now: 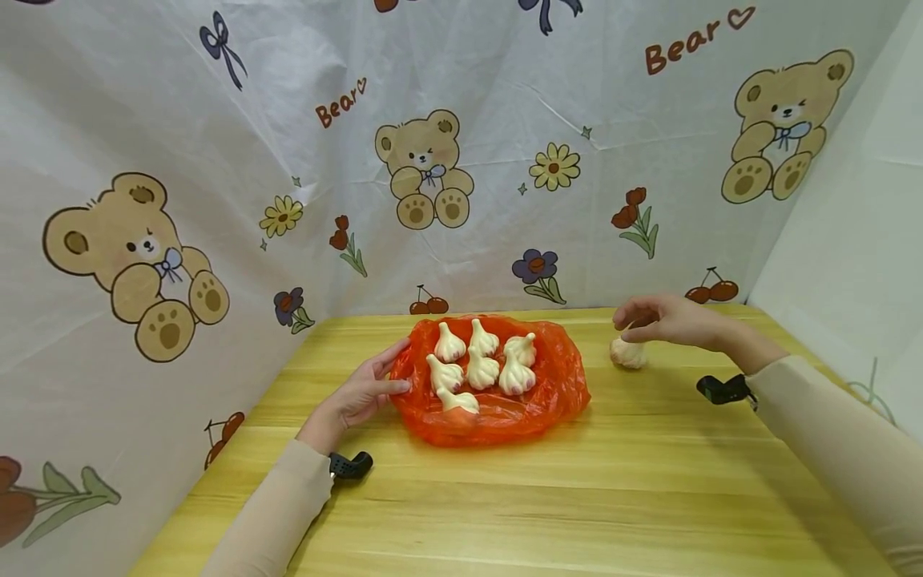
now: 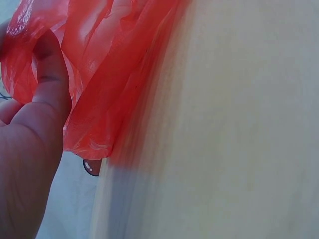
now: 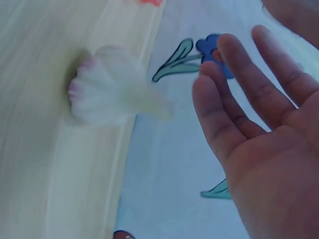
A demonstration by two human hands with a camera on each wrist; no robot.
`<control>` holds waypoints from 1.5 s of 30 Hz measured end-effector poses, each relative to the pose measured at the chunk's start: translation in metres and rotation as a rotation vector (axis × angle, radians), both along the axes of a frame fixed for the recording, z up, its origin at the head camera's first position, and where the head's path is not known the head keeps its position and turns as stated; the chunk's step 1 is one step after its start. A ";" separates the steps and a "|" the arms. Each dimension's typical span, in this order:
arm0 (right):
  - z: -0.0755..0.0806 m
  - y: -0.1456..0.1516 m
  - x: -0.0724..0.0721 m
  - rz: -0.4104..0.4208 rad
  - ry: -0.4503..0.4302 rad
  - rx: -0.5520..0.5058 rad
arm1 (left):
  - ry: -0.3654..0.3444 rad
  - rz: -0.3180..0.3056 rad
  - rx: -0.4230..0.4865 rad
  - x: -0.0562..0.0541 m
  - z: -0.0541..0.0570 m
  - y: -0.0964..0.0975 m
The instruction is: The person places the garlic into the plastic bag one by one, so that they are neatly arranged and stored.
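Note:
A red plastic bag (image 1: 555, 393) lies spread on the table with its mouth facing up, and several garlic bulbs (image 1: 481, 370) sit inside it. At its left side my left hand (image 1: 368, 390) pinches the bag's rim. The left wrist view shows the thumb against the crumpled red plastic (image 2: 94, 64). Off to the right, one garlic bulb (image 3: 107, 89) stands on the table with its stem up. My right hand (image 1: 671, 320) hovers close above that bulb, fingers loosely bent; in the right wrist view a gap separates the fingers (image 3: 212, 109) from the stem.
The wooden table (image 1: 490, 513) ends at the back against a hanging cloth (image 1: 497, 264) printed with bears and flowers. A white wall (image 1: 851, 264) borders the right side, with a thin cable (image 1: 872, 393) near the table's edge.

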State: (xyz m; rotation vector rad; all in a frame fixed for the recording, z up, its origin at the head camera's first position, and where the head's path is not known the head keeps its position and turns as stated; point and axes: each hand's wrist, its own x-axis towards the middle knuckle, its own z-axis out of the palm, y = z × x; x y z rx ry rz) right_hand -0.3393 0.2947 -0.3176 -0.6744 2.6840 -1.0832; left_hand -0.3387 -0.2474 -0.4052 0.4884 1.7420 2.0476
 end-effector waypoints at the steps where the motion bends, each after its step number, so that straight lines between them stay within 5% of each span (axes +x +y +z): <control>1: -0.001 0.002 -0.002 -0.007 0.005 -0.006 | -0.002 0.000 -0.002 0.000 0.000 0.000; 17: -0.048 0.022 -0.041 -0.030 -0.011 -0.208 | 0.025 -0.017 -0.004 -0.001 -0.002 -0.001; 34: -0.088 0.031 -0.057 -0.001 -0.099 -0.350 | 0.017 -0.010 -0.008 -0.001 -0.002 0.000; 45: -0.104 0.034 -0.055 -0.068 -0.105 -0.325 | 0.020 -0.028 0.008 -0.003 -0.003 0.000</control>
